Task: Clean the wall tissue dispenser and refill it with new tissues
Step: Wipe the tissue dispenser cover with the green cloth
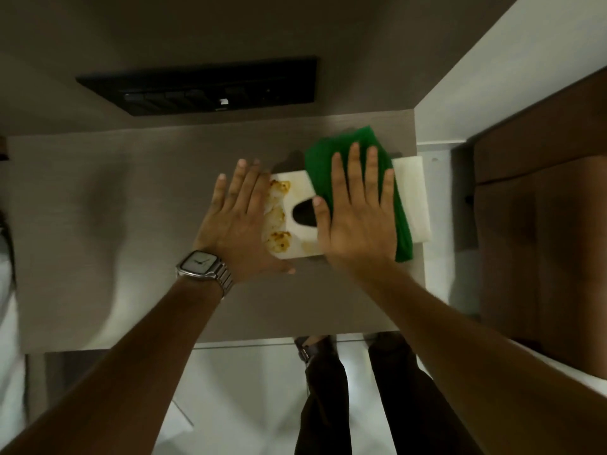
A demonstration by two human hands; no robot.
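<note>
A white tissue dispenser [412, 195] is fixed to a grey-brown panel, with a dark oval slot [303, 211] in its face. Yellow-brown stains [279, 215] cover its left part. A green cloth [348, 156] lies flat over the dispenser's middle and right. My right hand [356, 218] presses flat on the cloth, fingers spread, thumb beside the slot. My left hand [238, 218] lies flat against the dispenser's left edge, fingers apart, holding nothing; a metal watch is on that wrist.
A dark rectangular panel [210, 87] with small controls sits above the dispenser. A white wall [492, 77] and a brown wooden surface [542, 224] stand to the right. Dark trousers and shoes [328, 389] show on a pale floor below.
</note>
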